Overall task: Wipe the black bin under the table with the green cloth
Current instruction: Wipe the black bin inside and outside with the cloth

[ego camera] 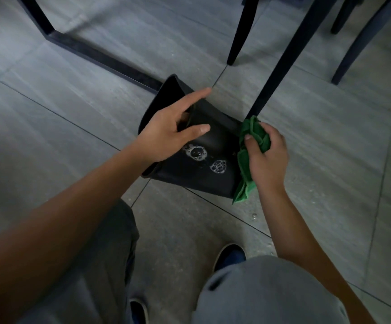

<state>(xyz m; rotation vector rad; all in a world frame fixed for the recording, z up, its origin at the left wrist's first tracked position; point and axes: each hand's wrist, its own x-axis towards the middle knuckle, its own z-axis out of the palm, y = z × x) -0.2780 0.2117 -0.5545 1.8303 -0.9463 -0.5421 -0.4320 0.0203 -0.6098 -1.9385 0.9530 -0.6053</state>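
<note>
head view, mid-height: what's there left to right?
left hand gripping the rim → foam patches on the black bin → green cloth → right hand holding it

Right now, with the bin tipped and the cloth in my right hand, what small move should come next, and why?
Probably sweep the green cloth, gripped in your right hand, leftward across the black bin. Two foam patches sit unwiped on its side, the cloth is already at the bin's right edge, and your left hand steadies the rim.

Bare forearms — grey trousers (260, 293) — dark shoes (230, 254), pale soles.
</note>
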